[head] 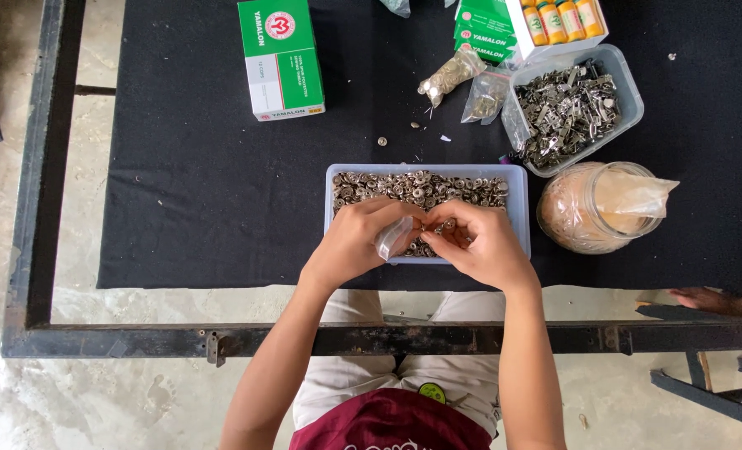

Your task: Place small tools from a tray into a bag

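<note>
From the head view, the left hand [350,242] pinches a small clear bag [393,237], mouth toward the right hand [479,242], long axis slanting toward the near table edge, over the pale tray [517,200] of metal buttons [421,187]; right fingers close narrowly on small pieces, best kept low over it.

Tray's [517,179] near rim behind both hands [425,242]
</note>
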